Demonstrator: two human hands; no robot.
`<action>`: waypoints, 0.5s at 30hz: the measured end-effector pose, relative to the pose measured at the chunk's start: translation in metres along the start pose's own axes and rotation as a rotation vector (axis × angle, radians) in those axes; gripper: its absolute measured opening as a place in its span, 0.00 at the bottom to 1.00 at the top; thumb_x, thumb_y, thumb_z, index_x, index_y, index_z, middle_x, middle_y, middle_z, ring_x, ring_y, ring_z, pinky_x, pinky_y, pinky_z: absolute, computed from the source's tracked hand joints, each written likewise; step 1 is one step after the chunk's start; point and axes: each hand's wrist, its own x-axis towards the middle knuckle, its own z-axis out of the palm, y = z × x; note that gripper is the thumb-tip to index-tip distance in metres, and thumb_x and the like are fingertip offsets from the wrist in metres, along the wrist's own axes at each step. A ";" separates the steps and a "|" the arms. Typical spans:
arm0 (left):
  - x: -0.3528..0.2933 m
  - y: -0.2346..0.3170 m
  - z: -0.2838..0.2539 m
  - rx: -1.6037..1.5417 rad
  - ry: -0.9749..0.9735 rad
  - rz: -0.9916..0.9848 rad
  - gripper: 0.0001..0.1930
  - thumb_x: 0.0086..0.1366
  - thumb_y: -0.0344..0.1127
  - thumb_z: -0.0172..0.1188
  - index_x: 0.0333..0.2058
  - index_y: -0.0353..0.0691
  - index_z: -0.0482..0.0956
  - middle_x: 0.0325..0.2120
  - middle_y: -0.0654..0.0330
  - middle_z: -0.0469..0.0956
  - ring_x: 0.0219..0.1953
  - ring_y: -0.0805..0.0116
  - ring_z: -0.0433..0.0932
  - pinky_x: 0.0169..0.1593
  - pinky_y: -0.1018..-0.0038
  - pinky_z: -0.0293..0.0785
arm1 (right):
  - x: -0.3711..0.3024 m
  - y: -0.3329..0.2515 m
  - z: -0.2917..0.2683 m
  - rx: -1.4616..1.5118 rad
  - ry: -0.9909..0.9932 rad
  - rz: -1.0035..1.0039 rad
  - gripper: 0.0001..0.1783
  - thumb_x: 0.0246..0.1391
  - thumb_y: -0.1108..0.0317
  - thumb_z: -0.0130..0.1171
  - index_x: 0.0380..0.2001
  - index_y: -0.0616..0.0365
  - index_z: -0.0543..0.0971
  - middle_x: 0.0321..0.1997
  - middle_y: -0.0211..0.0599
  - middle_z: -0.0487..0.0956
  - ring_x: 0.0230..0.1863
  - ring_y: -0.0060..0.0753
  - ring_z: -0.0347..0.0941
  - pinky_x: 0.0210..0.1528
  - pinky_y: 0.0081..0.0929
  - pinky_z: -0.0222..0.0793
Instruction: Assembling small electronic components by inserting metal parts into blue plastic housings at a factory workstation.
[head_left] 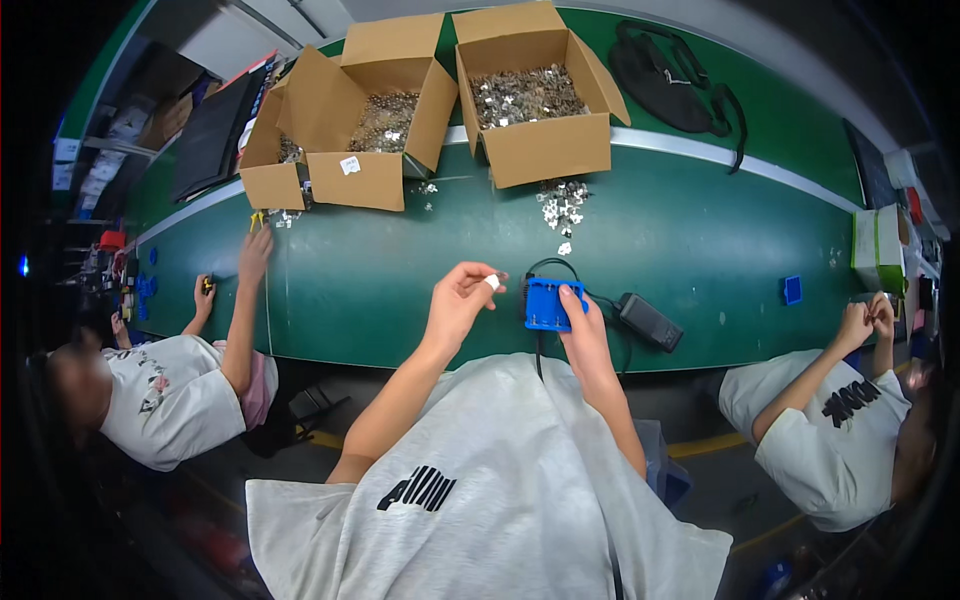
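My left hand [460,304] is raised over the green table, thumb and fingertips pinched on a small dark metal piece [502,275]. Something white shows at the thumb tip; whether it is a finger cover or part of the piece, I cannot tell. Just to the right, my right hand [585,325] grips a blue plastic block [548,303] with its thumb laid over the front. Small slots or pins line the block's lower part. A black cable loops behind the block, and a black power adapter [650,321] lies to the right of my right hand.
Small metal parts [563,207] lie loose ahead, before an open cardboard box [550,150] full of them. More boxes [355,180] stand left of it. A black bag [660,80] lies behind. Co-workers sit at left [180,400] and right [830,430]. A blue piece [792,290] lies rightward.
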 end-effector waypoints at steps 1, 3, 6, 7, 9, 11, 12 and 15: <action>-0.005 0.001 0.004 0.097 -0.041 0.024 0.07 0.63 0.26 0.54 0.39 0.33 0.73 0.38 0.56 0.78 0.36 0.74 0.77 0.35 0.80 0.72 | 0.000 -0.002 0.002 -0.031 0.001 -0.010 0.19 0.61 0.54 0.51 0.42 0.60 0.73 0.37 0.28 0.75 0.38 0.16 0.70 0.44 0.20 0.67; -0.012 -0.001 0.005 0.133 -0.069 0.070 0.07 0.61 0.26 0.56 0.39 0.34 0.74 0.38 0.60 0.78 0.37 0.76 0.75 0.37 0.80 0.71 | -0.003 -0.005 0.008 -0.081 0.007 -0.021 0.20 0.62 0.53 0.49 0.43 0.60 0.74 0.36 0.28 0.75 0.37 0.15 0.71 0.42 0.18 0.67; -0.013 0.000 0.011 0.242 -0.066 0.226 0.06 0.60 0.26 0.58 0.37 0.35 0.76 0.37 0.61 0.77 0.37 0.74 0.75 0.37 0.79 0.71 | -0.006 -0.002 0.009 -0.071 -0.006 0.000 0.20 0.62 0.53 0.48 0.45 0.60 0.74 0.37 0.28 0.76 0.37 0.15 0.71 0.41 0.17 0.67; -0.013 0.005 0.015 0.310 -0.070 0.311 0.06 0.59 0.25 0.58 0.36 0.36 0.77 0.36 0.60 0.77 0.37 0.73 0.75 0.36 0.78 0.71 | -0.006 0.000 0.009 -0.067 -0.002 0.002 0.20 0.62 0.53 0.48 0.45 0.60 0.74 0.37 0.28 0.76 0.37 0.15 0.71 0.41 0.17 0.67; -0.013 0.007 0.020 0.377 -0.081 0.396 0.05 0.58 0.24 0.58 0.35 0.36 0.77 0.35 0.59 0.77 0.36 0.71 0.75 0.36 0.77 0.71 | -0.006 0.004 0.006 -0.066 -0.017 0.010 0.21 0.62 0.53 0.48 0.46 0.59 0.74 0.36 0.27 0.76 0.35 0.13 0.71 0.39 0.15 0.66; -0.012 0.005 0.021 0.468 -0.077 0.426 0.05 0.57 0.24 0.59 0.33 0.36 0.78 0.35 0.58 0.77 0.36 0.70 0.75 0.35 0.77 0.71 | -0.006 0.007 0.002 -0.062 -0.020 0.017 0.21 0.62 0.53 0.48 0.46 0.59 0.74 0.35 0.27 0.76 0.35 0.13 0.71 0.38 0.14 0.66; -0.011 0.004 0.021 0.471 -0.082 0.425 0.05 0.57 0.24 0.59 0.33 0.36 0.78 0.35 0.58 0.77 0.36 0.70 0.75 0.35 0.77 0.71 | -0.006 0.009 0.001 -0.062 -0.029 0.024 0.20 0.62 0.53 0.48 0.46 0.59 0.74 0.35 0.27 0.76 0.34 0.12 0.71 0.37 0.14 0.65; -0.009 0.003 0.020 0.526 -0.074 0.471 0.06 0.56 0.23 0.59 0.34 0.36 0.78 0.34 0.58 0.77 0.35 0.69 0.75 0.34 0.77 0.71 | -0.009 0.006 0.004 -0.055 -0.026 0.011 0.20 0.62 0.53 0.48 0.45 0.59 0.74 0.34 0.25 0.76 0.33 0.11 0.70 0.35 0.13 0.64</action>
